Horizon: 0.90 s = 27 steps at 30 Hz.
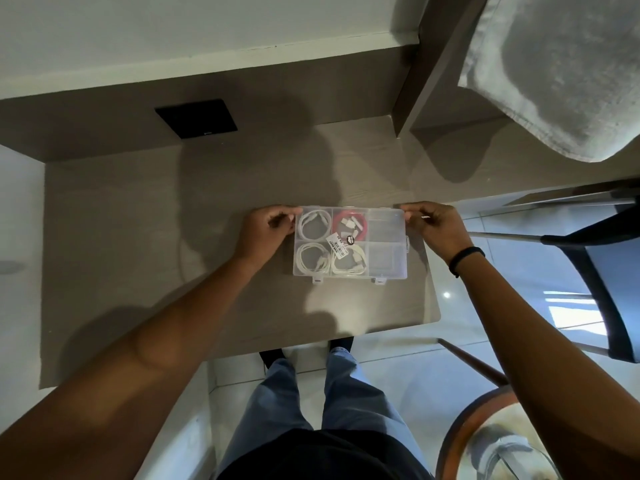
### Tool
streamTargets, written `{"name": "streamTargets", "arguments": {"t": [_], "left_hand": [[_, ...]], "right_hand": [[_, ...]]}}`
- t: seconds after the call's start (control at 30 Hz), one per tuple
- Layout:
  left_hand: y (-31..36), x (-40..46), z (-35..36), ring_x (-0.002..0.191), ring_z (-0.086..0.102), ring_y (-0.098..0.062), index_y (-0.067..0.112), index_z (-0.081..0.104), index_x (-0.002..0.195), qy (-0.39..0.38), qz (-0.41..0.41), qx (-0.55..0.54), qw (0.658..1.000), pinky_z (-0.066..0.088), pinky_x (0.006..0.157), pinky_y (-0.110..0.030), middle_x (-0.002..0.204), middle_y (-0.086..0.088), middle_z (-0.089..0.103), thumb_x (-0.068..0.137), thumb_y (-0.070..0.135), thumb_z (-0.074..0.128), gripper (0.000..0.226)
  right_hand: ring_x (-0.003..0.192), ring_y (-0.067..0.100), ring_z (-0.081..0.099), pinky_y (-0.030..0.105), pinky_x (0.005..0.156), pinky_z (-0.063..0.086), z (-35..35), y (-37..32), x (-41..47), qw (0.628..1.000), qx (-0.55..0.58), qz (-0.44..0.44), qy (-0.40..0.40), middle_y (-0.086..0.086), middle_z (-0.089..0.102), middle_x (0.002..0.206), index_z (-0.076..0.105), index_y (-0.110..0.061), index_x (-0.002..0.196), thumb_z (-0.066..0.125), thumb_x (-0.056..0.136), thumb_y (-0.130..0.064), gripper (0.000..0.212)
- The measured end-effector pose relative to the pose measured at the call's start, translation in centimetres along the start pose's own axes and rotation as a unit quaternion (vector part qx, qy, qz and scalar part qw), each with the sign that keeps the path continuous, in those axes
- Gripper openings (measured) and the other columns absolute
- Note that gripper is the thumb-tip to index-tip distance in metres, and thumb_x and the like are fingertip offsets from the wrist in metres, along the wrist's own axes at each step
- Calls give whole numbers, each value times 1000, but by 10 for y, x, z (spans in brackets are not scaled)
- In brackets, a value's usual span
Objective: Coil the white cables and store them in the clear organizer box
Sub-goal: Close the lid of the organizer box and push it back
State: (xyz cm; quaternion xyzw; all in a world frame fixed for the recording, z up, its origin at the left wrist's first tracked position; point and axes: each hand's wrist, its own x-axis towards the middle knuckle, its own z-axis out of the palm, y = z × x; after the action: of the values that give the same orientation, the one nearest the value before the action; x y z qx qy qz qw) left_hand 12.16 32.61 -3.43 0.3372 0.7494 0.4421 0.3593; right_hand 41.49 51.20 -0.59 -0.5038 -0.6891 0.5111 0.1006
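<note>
Both forearms are bare to past the elbow, with no sleeves showing anywhere along them. The left hand (265, 228) wears nothing: no ring, watch or band is visible. The right hand (438, 228) has a thin black band (465, 258) around its wrist, plain and narrow. Lower down, a dark black top (322, 457) covers the torso, above light blue jeans (277, 393) on both legs. The feet are in dark footwear (272, 356), only partly seen.

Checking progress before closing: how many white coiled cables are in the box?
3: far-left compartment, near-left compartment, near-middle compartment. The label may hide part of another.
</note>
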Motion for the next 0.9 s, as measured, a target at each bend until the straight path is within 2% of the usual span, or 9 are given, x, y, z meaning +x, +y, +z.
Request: {"name": "streamTargets", "arguments": {"t": [0.07,0.17,0.23,0.3,0.4,0.5,0.57,0.77,0.9], "left_hand": [[0,-6,-2,104,75,-5,13,77,118,-1,67,88,994,60,97,-30,116,2,78,96,9,66,25],[1,-13,-4,127,64,-20,14,69,133,-29,131,206,969,52,108,-32,142,-12,64,95,19,70,38],[1,-24,-3,142,50,-27,11,61,142,-45,185,290,938,42,118,-37,154,-16,52,96,32,70,51],[0,-42,-1,146,46,-29,7,55,146,-77,243,335,907,39,120,-40,155,-15,51,98,44,64,62],[-6,-67,6,144,50,-30,-1,56,144,-105,306,402,856,38,121,-39,152,-17,54,98,55,53,72],[-11,-76,14,138,55,-37,-6,58,140,-84,324,445,831,49,111,-51,146,-23,57,90,40,74,70],[-14,-77,18,133,59,-39,-7,61,136,-55,328,454,826,52,106,-54,142,-24,61,83,30,85,69],[-16,-80,23,133,59,-38,-6,62,135,-41,319,486,813,51,109,-50,141,-24,62,83,28,85,66],[-12,-78,23,131,62,-36,-5,65,132,-48,328,529,781,55,105,-48,137,-22,65,83,30,85,64]], "right_hand": [[96,12,70,35,93,58,6,2,-2,997,-71,-22,18,-2,75,108,74,-21,115,68,93,-24,22],[105,19,66,40,97,56,13,0,-11,988,-142,-52,39,3,68,123,68,-22,123,65,95,-27,29],[112,22,62,34,99,51,17,-1,-27,973,-203,-93,54,6,62,131,61,-21,130,61,97,-34,35],[117,23,60,28,99,43,24,1,-52,951,-265,-150,47,7,59,135,56,-20,134,56,97,-42,43],[128,29,55,34,103,42,39,12,-87,924,-337,-181,-13,12,53,145,52,-14,141,58,92,-49,60],[139,32,45,45,110,41,56,22,-102,911,-381,-153,-41,14,45,152,47,-7,145,71,88,-39,70],[136,35,48,49,104,48,61,23,-103,906,-389,-164,-17,16,48,150,51,-4,141,79,83,-26,68],[122,39,61,45,100,39,64,22,-95,877,-421,-228,38,21,62,133,62,4,128,90,69,-16,68],[116,37,65,44,99,44,62,21,-91,843,-469,-262,35,23,66,126,66,6,122,92,67,-18,66]]}}
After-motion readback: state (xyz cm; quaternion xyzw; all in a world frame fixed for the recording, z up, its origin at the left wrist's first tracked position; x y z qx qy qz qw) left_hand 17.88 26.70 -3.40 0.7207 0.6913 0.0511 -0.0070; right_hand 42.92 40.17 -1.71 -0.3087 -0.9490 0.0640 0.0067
